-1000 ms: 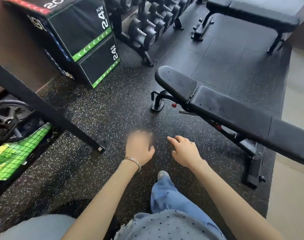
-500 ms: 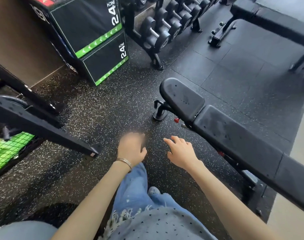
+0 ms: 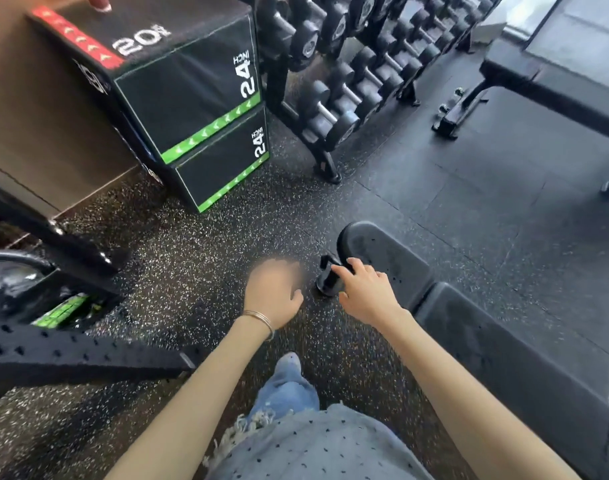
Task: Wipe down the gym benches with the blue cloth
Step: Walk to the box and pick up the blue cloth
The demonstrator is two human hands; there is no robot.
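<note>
Here your right hand [image 3: 365,296] spreads loosely beside the near bench [image 3: 503,348]; your left hand [image 3: 273,294] is blurred, its grip unclear.

Near counter [image 3: 393,258]: black padding, matte, faint dusty marks. Far counter [image 3: 552,88]: also black, black frame. Floor [image 3: 199,258]: black rubber with white and pale speckle on the left; plain dark grey tiles [image 3: 469,209] on the right (seams visible). Plyo boxes [image 3: 192,98]: black faces, bright green chevron bands, white "24 INCH" and "20" print, one red edge strip with pale chevrons. Dumbbells [image 3: 334,119]: black heads, silver handles. Rack beam [image 3: 71,355]: black, punched holes. Green mesh patch [image 3: 64,308] behind it. Jeans [image 3: 285,393]: light blue, frayed whitish hem. Top [image 3: 316,448]: grey-blue with small dark dots. Bracelet [image 3: 261,318]: thin, silver-gold.
</note>
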